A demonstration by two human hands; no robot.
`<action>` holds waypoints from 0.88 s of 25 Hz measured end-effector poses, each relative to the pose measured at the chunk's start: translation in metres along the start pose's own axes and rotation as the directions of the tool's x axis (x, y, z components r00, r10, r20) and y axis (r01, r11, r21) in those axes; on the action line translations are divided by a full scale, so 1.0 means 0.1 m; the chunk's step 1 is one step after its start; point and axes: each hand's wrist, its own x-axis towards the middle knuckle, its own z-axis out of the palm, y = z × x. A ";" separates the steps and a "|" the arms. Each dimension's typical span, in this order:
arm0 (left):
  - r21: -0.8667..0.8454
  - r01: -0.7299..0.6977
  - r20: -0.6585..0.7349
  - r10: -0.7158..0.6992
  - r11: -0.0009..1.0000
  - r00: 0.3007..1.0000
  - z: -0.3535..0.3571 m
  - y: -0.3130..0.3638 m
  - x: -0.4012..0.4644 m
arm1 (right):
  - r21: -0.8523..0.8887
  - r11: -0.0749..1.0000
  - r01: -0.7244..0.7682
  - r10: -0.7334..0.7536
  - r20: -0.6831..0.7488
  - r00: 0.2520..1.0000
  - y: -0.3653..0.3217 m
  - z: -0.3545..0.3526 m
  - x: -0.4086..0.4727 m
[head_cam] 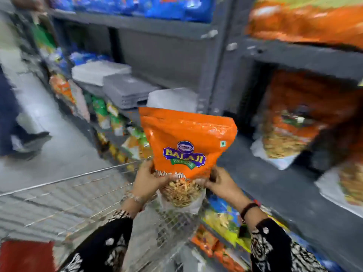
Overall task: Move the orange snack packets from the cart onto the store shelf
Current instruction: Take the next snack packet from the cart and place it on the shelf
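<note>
2 hands, 1 orange snack packet
Left hand and right hand each grip its lower edge, upright above the wire cart, near the shelf.

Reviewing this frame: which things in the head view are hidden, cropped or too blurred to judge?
- Cart: inside blurred; any remaining packets cannot be counted.
- Held orange packet: product name partly covered by left hand and right hand.
- Shelved orange packets: motion blur hides labels and count.
- Top-shelf orange packet: cut off by the frame's top edge.
- Person at left: only blurred legs, cropped.
</note>
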 end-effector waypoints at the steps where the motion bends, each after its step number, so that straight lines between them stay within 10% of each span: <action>1: -0.011 -0.053 0.050 0.054 0.999 0.997 0.27 0.19 -0.02 | -0.006 1.000 0.012 -0.012 -0.063 0.998 -0.05 -0.27 -0.21; 10: -0.109 -0.243 0.456 0.266 0.964 0.849 2.53 1.30 -0.19 | -0.098 0.993 -0.073 0.000 -0.595 0.804 0.10 -2.11 -1.60; 22: 0.026 -0.254 0.567 0.194 0.967 0.800 3.54 1.16 -0.11 | 0.221 0.971 -0.087 0.219 -0.695 0.684 0.73 -2.53 -1.91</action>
